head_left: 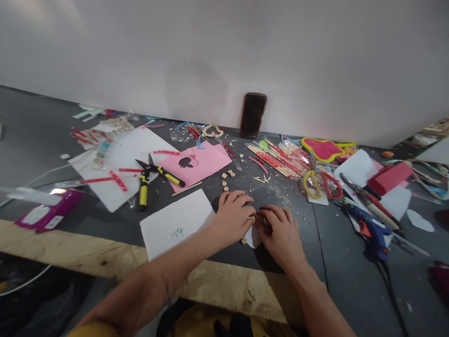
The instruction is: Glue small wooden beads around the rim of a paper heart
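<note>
My left hand (234,215) and my right hand (282,234) meet near the table's front edge, fingers bent and pinched together. Between the fingertips shows a small beige and brown piece (260,218), mostly hidden, so its kind is unclear. Under the hands lies a scrap of white paper (253,238), with a little wooden cluster (244,240) at its left edge. Several similar knobbly wooden clusters (225,182) lie just beyond my left hand. A white sheet marked in green (168,229) lies by my left forearm.
Black-and-yellow pliers (143,187) lie open at left beside pink paper (196,164). A phone (252,114) leans against the wall. At right are red-and-yellow-handled scissors (321,185), more pliers (368,199), a blue glue gun (375,234) and its cable. Short stick pieces (262,179) and crumbs lie ahead.
</note>
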The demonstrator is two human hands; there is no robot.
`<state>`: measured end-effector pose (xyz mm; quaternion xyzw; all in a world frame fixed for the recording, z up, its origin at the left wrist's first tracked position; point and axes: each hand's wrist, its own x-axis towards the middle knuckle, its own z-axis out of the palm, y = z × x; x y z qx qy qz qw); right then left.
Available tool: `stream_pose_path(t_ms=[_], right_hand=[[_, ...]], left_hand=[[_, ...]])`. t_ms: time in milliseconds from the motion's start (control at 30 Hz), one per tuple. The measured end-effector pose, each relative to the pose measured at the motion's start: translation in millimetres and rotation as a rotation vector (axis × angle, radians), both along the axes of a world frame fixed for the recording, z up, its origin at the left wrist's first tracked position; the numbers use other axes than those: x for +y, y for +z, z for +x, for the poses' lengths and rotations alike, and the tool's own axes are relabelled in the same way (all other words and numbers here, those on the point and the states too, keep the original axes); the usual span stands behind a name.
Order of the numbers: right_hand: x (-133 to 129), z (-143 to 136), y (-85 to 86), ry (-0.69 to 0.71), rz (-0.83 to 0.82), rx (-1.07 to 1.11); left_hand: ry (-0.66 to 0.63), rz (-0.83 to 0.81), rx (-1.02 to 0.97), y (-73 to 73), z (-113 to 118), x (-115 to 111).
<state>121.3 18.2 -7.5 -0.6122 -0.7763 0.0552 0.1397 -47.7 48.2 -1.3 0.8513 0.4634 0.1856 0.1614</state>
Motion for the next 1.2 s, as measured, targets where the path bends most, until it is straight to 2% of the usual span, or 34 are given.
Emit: stream_pose_path(t_ms=[700, 1033, 1200], right_hand=[[1.0, 0.6, -4.3, -0.006, 0.030, 0.027], [0.5, 10.0, -12.8, 0.074, 0.160, 0.099], [0.3, 10.4, -12.3, 0.060, 0.147, 0.092]], left_hand=[[0.013, 0.003, 0.012, -4.7, 1.3, 0.7], [0.013, 0.017, -0.002, -6.3, 0.5, 0.7], [0.019, 0.009, -0.008, -6.2, 0.9, 0.5]])
